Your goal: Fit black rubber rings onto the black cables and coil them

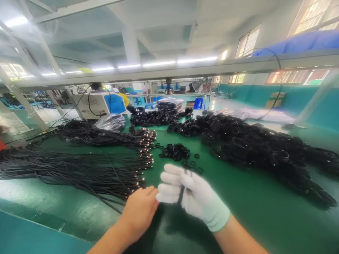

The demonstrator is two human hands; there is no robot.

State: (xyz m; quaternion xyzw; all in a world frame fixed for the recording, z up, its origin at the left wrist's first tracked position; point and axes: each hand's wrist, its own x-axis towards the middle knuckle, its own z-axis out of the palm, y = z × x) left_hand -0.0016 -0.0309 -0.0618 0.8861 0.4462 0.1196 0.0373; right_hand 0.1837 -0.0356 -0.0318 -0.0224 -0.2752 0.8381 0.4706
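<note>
My bare left hand is closed, its fingertips close to the fingers of my gloved right hand. What it holds, if anything, is hidden. My right hand, in a white glove, has its thumb pressed over a thin black strip that crosses the palm. Whether this strip is a ring or a piece of cable I cannot tell. Just beyond the hands lies a small pile of black rings, with several loose rings nearer the glove. Left of my left hand, black cables stretch out with their metal-tipped ends towards the middle.
A large heap of coiled black cables covers the right side of the green table. More coils lie at the back. A white and blue machine and a clear plastic bag stand back left. A beam crosses above.
</note>
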